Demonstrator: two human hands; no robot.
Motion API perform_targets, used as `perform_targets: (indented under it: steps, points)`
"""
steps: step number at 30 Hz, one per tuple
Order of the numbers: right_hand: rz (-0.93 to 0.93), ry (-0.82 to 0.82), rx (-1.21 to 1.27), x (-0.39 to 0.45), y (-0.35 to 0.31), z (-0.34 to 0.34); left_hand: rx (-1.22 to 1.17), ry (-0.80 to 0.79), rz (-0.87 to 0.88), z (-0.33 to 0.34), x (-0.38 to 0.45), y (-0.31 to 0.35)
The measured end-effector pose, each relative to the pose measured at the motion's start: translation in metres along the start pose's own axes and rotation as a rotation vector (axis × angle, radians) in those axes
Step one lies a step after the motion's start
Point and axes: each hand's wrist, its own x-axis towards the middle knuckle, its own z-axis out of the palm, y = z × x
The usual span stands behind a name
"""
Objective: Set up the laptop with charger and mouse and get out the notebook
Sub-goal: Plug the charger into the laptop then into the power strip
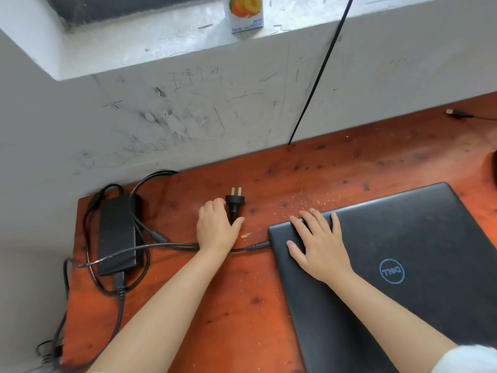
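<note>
Here left hand (216, 228) grips plug (235, 201).

You have one closed black laptop (398, 265) with a blue ring logo, lying on one reddish-brown wooden desk (269, 305). You have one black rectangular charger brick (117, 232), and one black wall plug (234, 201) showing two metal prongs. One loose USB connector (454, 113) lies at the far right. One orange-printed juice carton (246, 13) stands on the sill. Two bare hands are counted: left hand (216, 228), right hand (320, 247)
</note>
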Motion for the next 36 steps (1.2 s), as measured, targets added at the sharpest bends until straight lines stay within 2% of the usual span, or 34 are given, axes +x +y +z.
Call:
perform_targets:
  steps: [3,7,13,17,19,23,26,29,33,36]
  points:
    - [-0.005,0.030,0.013,0.000,0.002,0.002,0.072,-0.087,-0.066,0.010,0.001,0.007]
    - [-0.008,0.068,0.060,0.000,0.005,0.008,-0.002,-0.035,-0.069,0.005,-0.008,0.012]
    - [-0.025,0.052,0.106,0.000,0.010,0.015,0.079,0.140,0.124,-0.052,-0.072,-0.015]
    - [-0.104,0.051,0.016,-0.006,0.006,0.010,0.215,0.160,0.171,-0.089,-0.136,-0.050]
    - [-0.186,0.087,-0.070,-0.015,-0.005,0.007,0.237,0.144,0.121,-0.099,-0.163,-0.070]
    - [-0.321,0.070,-0.047,-0.059,-0.048,0.014,0.120,0.197,-0.134,-0.111,-0.202,-0.116]
    - [-0.446,0.005,0.053,-0.112,-0.091,0.037,0.115,0.131,-0.203,-0.121,-0.229,-0.154]
    - [-0.340,-0.133,0.145,-0.159,-0.130,0.062,0.141,0.038,-0.183,-0.132,-0.250,-0.192]
    - [-0.265,-0.058,0.074,-0.181,-0.146,0.076,0.208,-0.122,-0.163,-0.139,-0.259,-0.228]
    - [-0.244,-0.001,0.078,-0.179,-0.148,0.077,0.183,-0.125,-0.107,-0.138,-0.256,-0.232]
